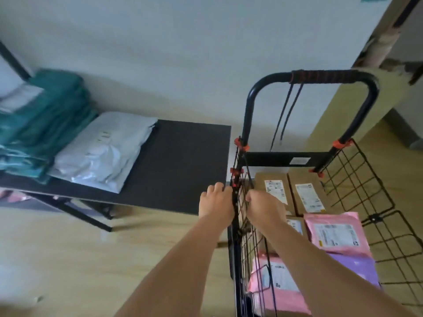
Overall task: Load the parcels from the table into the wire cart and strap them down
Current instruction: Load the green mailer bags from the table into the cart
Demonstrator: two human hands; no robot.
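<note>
The black wire cart (357, 186) stands to the right of the dark table (183, 161). Inside it lie two brown boxes (306, 191), pink mailers (336, 234) and a purple mailer (364, 268). My left hand (216, 202) grips the cart's left side wall from outside. My right hand (265, 205) is inside the cart at the same wall, fingers curled round a thin black strap cord (269, 266) that runs down over the lower pink mailer. On the table remain a white poly mailer (103, 152) and a stack of teal mailers (43, 120).
Two loose black cords (286, 115) hang from the cart's wrapped handle (325, 76). The cart's right wire panel (389, 229) is folded outward. A pale wall is behind; wooden floor (80, 259) lies in front of the table.
</note>
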